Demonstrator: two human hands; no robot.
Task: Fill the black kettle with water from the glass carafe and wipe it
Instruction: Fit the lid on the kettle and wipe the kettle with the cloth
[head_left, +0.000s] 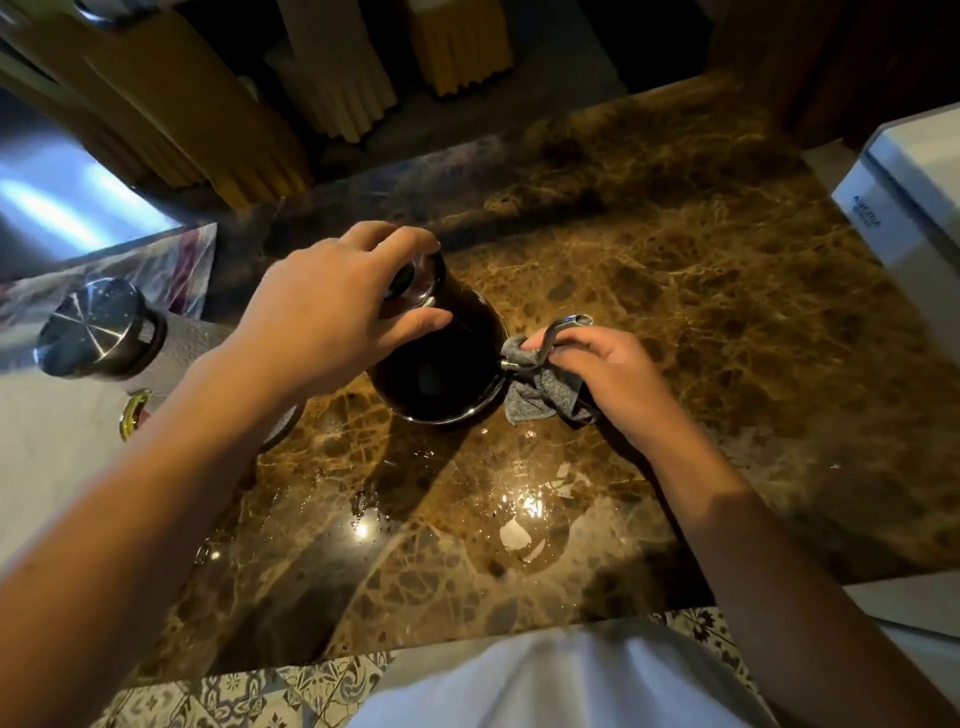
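The black kettle (447, 364) stands on the brown marble counter (701, 322), its thin curved metal spout (558, 327) pointing right. My left hand (332, 306) grips the kettle's lid from above, fingers curled over the top. My right hand (597, 369) holds a grey cloth (545, 389) bunched round the lower part of the spout. The glass carafe is not clearly in view; a glass vessel with a shiny metal lid (96, 325) stands at the left, partly behind my left forearm.
Water puddles (519, 530) glisten on the counter in front of the kettle. A white box (893, 208) sits at the right edge. Yellow and cream curtains (332, 78) hang behind the counter. A small amber object (134, 413) lies at the left.
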